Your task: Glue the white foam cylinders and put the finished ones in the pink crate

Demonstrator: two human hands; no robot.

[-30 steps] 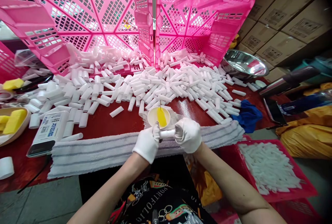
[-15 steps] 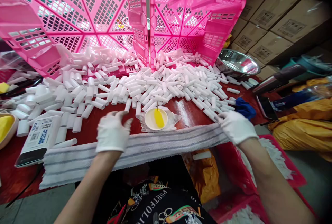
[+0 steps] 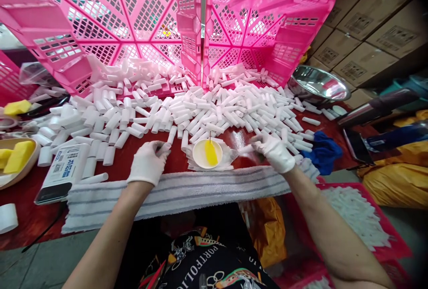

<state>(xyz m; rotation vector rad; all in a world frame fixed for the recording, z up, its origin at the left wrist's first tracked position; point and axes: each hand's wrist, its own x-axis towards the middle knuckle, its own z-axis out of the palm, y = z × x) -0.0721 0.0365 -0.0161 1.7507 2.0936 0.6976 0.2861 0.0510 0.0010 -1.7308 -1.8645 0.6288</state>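
My left hand [image 3: 147,163], in a white glove, pinches a short white tube [image 3: 164,148] between thumb and fingers at the front of the pile. On the right, my gloved right hand [image 3: 276,151] grips another white tube [image 3: 245,150], slightly blurred, which points left toward the small round dish [image 3: 198,154]. In that dish lies a yellow piece [image 3: 211,153] with a thin pin rising from it. Crumpled clear plastic is under the dish. A large heap of loose white tubes [image 3: 214,108] spreads behind both hands.
Two pink baskets [image 3: 203,68] lie tipped behind the heap. A striped towel [image 3: 200,187] runs along the table's front edge. Left are a labelled white device [image 3: 62,171] and a bowl with yellow sponges [image 3: 20,157]; right, a steel bowl [image 3: 319,84] and blue cloth [image 3: 323,153].
My right hand has moved left from the heap's right edge, bringing a tube toward the dish. My left hand has closed on a tube. The view has shifted slightly.
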